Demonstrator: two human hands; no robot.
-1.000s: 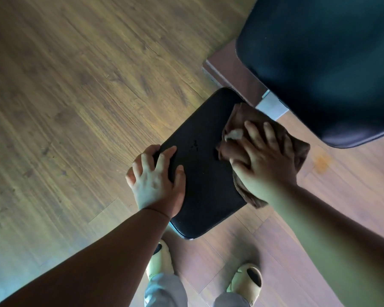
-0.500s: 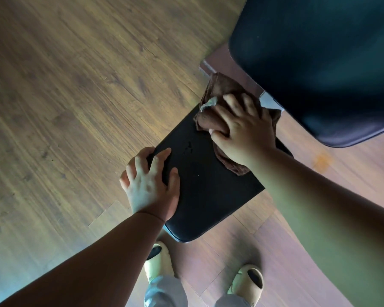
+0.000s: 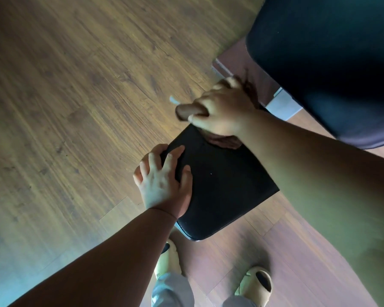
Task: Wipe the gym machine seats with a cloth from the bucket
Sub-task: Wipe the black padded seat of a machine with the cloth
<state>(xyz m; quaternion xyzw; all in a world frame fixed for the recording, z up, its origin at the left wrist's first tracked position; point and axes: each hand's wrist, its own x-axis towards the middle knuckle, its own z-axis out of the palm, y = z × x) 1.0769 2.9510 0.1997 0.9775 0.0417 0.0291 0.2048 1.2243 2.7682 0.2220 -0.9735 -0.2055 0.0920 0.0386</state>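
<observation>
My right fingers (image 3: pixel 200 117) are curled tight around the brown cloth (image 3: pixel 186 110), bunched into a wad that pokes out past the thumb side, with more of it trailing under the palm at (image 3: pixel 225 141); right hand (image 3: pixel 224 111) sits at the far corner of the black seat pad (image 3: pixel 222 185), partly off the edge toward the floor (image 3: pixel 75 107). Looks like I'm working the far edge, so the cloth is gripped rather than laid flat, I'd guess to drag over the rim. Motion blur there, so exact contact with the pad is hard to tell. Left fingers (image 3: pixel 171 156) are spread apart and draped over the pad's left edge, left hand (image 3: pixel 164 185) pressing down, probably bracing the seat so it doesn't shift under the wiping. Seat pad's long axis runs from the near corner by my sandals (image 3: pixel 256 282) diagonally up toward the far corner under the right hand. A bigger dark pad (image 3: pixel 330 63) hangs over the far right, untouched now. No bucket in view.
</observation>
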